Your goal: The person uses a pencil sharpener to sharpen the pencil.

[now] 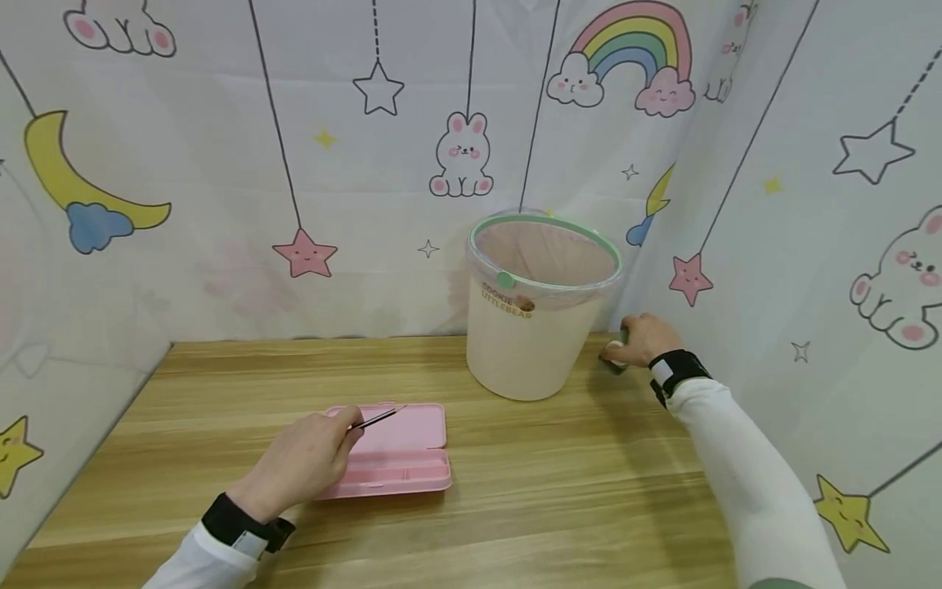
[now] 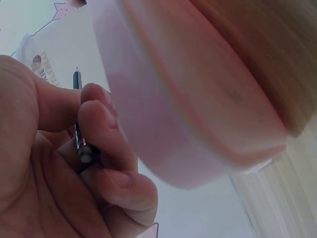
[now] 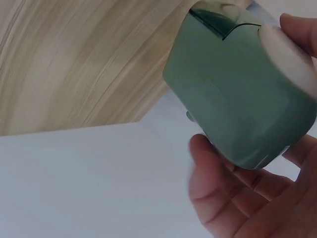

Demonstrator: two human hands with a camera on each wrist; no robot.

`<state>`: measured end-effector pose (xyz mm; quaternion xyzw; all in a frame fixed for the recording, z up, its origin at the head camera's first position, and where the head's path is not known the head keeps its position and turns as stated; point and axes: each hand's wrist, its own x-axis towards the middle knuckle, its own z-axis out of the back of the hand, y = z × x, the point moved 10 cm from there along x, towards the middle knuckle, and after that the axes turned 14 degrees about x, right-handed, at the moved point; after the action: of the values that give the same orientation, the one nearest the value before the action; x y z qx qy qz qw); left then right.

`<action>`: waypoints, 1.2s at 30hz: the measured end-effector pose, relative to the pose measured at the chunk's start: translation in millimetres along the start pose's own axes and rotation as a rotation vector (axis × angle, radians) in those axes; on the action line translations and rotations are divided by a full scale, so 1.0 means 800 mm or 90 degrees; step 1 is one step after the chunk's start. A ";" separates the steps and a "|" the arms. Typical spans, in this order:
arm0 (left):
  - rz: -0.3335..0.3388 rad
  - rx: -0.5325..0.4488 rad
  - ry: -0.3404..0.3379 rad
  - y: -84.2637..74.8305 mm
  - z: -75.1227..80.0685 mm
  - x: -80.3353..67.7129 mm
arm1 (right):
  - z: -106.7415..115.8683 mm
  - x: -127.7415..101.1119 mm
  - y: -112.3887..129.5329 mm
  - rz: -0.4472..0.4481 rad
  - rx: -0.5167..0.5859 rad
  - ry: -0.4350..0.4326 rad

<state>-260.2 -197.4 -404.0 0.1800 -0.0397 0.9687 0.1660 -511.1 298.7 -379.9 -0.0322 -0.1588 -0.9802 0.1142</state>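
Two hands at a wooden table [image 1: 559, 491], each gripping a small item.

Lower centre: the left hand [image 1: 305, 462] pinches a pencil [image 1: 377, 420] over the open pink case [image 1: 412, 458], tip outward. Right of the bin [image 1: 537, 327], the right hand [image 1: 640, 339] curls round a green sharpener [image 3: 237, 89], steadying it.

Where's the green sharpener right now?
In the head view the green sharpener is at the table's far right, held in the right hand, just right of the cream bin and close to the curtain wall.
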 end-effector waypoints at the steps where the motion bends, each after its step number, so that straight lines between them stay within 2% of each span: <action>1: 0.001 0.000 0.000 0.000 0.000 0.000 | 0.001 -0.002 0.005 0.011 0.000 -0.005; 8: 0.005 0.001 0.000 0.002 -0.002 0.000 | -0.006 -0.012 0.029 0.049 -0.033 -0.028; 23: 0.002 0.004 -0.002 -0.001 -0.005 -0.002 | -0.011 -0.034 0.060 0.095 -0.012 -0.095; 28: -0.002 0.003 -0.012 -0.002 -0.002 -0.001 | -0.005 -0.050 0.088 0.137 -0.024 -0.107; 36: -0.008 0.005 -0.008 -0.008 -0.001 0.001 | -0.005 -0.080 0.149 0.223 -0.049 -0.086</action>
<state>-258.9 -191.0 -404.4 0.1871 -0.0356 0.9667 0.1712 -420.9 200.9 -353.4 -0.1293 -0.1208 -0.9461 0.2712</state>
